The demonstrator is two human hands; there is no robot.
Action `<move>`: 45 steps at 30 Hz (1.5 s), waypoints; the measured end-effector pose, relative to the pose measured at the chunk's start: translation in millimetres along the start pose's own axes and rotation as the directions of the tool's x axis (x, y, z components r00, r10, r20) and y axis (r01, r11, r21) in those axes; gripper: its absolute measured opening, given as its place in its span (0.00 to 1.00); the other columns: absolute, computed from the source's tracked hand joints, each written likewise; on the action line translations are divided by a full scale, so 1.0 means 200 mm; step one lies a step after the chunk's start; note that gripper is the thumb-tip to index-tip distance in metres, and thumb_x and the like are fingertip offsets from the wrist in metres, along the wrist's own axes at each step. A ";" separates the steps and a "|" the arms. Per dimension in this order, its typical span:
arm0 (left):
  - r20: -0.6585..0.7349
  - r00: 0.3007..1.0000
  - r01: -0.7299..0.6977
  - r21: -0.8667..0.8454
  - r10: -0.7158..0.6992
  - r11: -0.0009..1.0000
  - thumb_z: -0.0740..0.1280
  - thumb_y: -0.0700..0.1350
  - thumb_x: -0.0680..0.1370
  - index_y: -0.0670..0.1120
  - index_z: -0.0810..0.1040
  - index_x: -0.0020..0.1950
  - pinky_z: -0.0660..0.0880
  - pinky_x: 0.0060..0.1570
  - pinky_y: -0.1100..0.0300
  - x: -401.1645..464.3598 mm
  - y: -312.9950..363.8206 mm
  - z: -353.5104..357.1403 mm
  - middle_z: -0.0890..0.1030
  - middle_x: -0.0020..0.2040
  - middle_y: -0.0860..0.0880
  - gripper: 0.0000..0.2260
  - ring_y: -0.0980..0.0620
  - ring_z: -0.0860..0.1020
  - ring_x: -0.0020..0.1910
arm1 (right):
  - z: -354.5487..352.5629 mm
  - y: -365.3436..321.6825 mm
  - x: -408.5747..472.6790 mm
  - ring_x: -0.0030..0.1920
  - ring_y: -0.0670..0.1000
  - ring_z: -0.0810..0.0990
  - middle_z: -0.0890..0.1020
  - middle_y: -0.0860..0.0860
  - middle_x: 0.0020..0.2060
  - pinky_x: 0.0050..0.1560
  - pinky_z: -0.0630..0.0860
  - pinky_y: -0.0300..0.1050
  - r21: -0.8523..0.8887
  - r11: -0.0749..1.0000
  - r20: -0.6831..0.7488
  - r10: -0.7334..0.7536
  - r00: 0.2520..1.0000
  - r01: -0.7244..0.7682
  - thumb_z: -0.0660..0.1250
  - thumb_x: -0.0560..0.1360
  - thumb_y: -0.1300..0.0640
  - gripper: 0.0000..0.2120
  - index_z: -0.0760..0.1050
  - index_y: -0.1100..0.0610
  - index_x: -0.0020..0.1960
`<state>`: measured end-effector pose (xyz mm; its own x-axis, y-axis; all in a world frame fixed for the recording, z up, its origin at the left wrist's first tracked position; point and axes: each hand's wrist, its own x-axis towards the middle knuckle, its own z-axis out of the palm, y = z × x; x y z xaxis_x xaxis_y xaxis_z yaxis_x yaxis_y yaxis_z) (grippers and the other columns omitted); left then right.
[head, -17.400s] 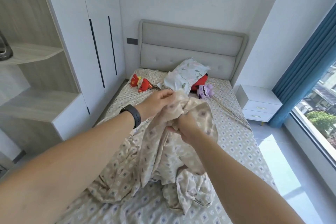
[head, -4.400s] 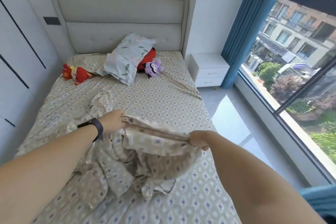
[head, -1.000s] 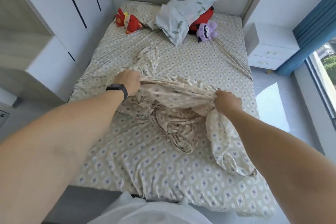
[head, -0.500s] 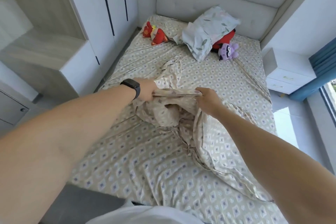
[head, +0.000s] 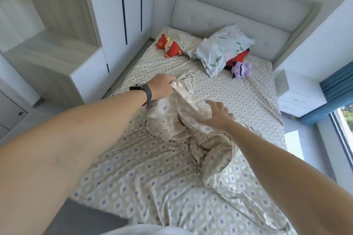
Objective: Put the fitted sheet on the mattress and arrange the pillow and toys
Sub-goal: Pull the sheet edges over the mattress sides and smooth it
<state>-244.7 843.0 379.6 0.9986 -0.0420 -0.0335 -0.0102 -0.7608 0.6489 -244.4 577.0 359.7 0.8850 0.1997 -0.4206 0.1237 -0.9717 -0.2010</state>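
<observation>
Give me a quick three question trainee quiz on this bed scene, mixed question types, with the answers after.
1. True or false: the right hand grips the bunched sheet.
2. Which hand wears the black wristband? A) left B) right
3. Fill in: the purple plush toy lies beside the ____.

Key:
1. False; its fingers are spread open, while the left hand grips the fabric.
2. A
3. pillow

Both arms extended forward; left hand [head: 161,87] fisted, pinching fabric; right hand [head: 219,115] flat, fingers [head: 214,103] spread.
</observation>
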 end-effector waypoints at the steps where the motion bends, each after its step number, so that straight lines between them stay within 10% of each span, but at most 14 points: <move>1: 0.054 0.996 -0.072 -0.011 0.072 0.997 0.61 0.38 0.73 0.42 0.76 0.45 0.66 0.36 0.56 0.00 0.08 0.00 0.77 0.39 0.45 0.05 0.45 0.74 0.39 | 0.02 -0.13 -0.01 0.73 0.60 0.63 0.63 0.51 0.74 0.72 0.61 0.64 0.090 0.992 0.011 -0.094 0.996 0.092 0.71 0.69 0.35 0.41 0.57 0.39 0.77; 5: 0.256 0.943 -0.268 0.207 0.213 0.941 0.69 0.51 0.71 0.54 0.73 0.50 0.73 0.36 0.54 -0.03 0.23 -0.07 0.77 0.40 0.52 0.10 0.49 0.76 0.38 | 0.01 -0.35 -0.02 0.55 0.60 0.81 0.83 0.55 0.52 0.54 0.77 0.56 0.398 0.891 -0.195 -0.150 0.969 0.218 0.63 0.79 0.49 0.12 0.78 0.54 0.57; 8: 0.406 0.913 -0.278 0.540 0.043 0.794 0.69 0.44 0.74 0.48 0.73 0.46 0.70 0.33 0.55 -0.06 0.04 -0.12 0.76 0.37 0.50 0.05 0.49 0.73 0.33 | -0.04 -0.30 -0.05 0.47 0.56 0.80 0.83 0.53 0.44 0.47 0.76 0.52 0.456 0.844 -0.280 -0.165 0.946 0.283 0.63 0.79 0.58 0.06 0.78 0.56 0.50; 13: 0.293 0.927 -0.071 0.748 -0.233 0.660 0.65 0.39 0.77 0.44 0.74 0.37 0.66 0.27 0.59 -0.19 -0.32 -0.22 0.77 0.35 0.46 0.08 0.48 0.73 0.30 | 0.01 -0.36 -0.09 0.40 0.52 0.79 0.80 0.49 0.39 0.39 0.75 0.49 0.393 0.854 -0.353 -0.202 0.914 0.341 0.59 0.78 0.61 0.09 0.77 0.53 0.51; 19: -0.096 0.977 0.187 0.819 -0.192 0.543 0.66 0.46 0.74 0.53 0.77 0.35 0.70 0.42 0.56 -0.42 -0.64 -0.52 0.78 0.37 0.52 0.07 0.48 0.76 0.42 | 0.08 -0.46 -0.07 0.41 0.57 0.80 0.80 0.52 0.37 0.38 0.75 0.53 0.451 0.849 -0.398 -0.087 0.913 0.277 0.56 0.77 0.57 0.08 0.74 0.51 0.47; 26: -0.125 0.965 0.262 0.563 -0.232 0.784 0.64 0.36 0.72 0.46 0.73 0.40 0.72 0.41 0.52 -0.59 -0.70 -0.39 0.74 0.42 0.47 0.05 0.40 0.76 0.46 | 0.16 -0.76 -0.02 0.47 0.56 0.78 0.79 0.56 0.54 0.47 0.77 0.49 -0.017 0.973 -0.052 -0.231 0.972 0.230 0.55 0.80 0.51 0.16 0.75 0.57 0.60; 39: -0.392 0.647 0.609 0.782 -0.654 0.134 0.63 0.40 0.78 0.49 0.82 0.49 0.67 0.60 0.54 -1.48 -1.48 -0.62 0.84 0.49 0.48 0.09 0.45 0.78 0.55 | 0.93 -1.38 -0.41 0.45 0.59 0.80 0.78 0.58 0.48 0.42 0.79 0.50 0.064 0.834 0.359 -0.531 0.767 0.548 0.53 0.79 0.65 0.10 0.72 0.55 0.49; 45: -0.155 0.624 0.563 0.769 -0.766 0.303 0.62 0.48 0.81 0.52 0.81 0.59 0.70 0.62 0.52 -1.69 -1.64 -0.16 0.82 0.60 0.48 0.11 0.45 0.77 0.61 | 1.26 -1.31 -0.47 0.63 0.56 0.78 0.74 0.50 0.71 0.59 0.76 0.46 0.185 0.877 0.510 -0.472 0.720 0.444 0.58 0.80 0.59 0.26 0.64 0.46 0.77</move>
<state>-577.2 1127.1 202.5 0.6390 0.6571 -0.3998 0.5188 -0.7520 -0.4067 -473.8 845.3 229.5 0.3496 0.6663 -0.6587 0.4184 -0.7401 -0.5265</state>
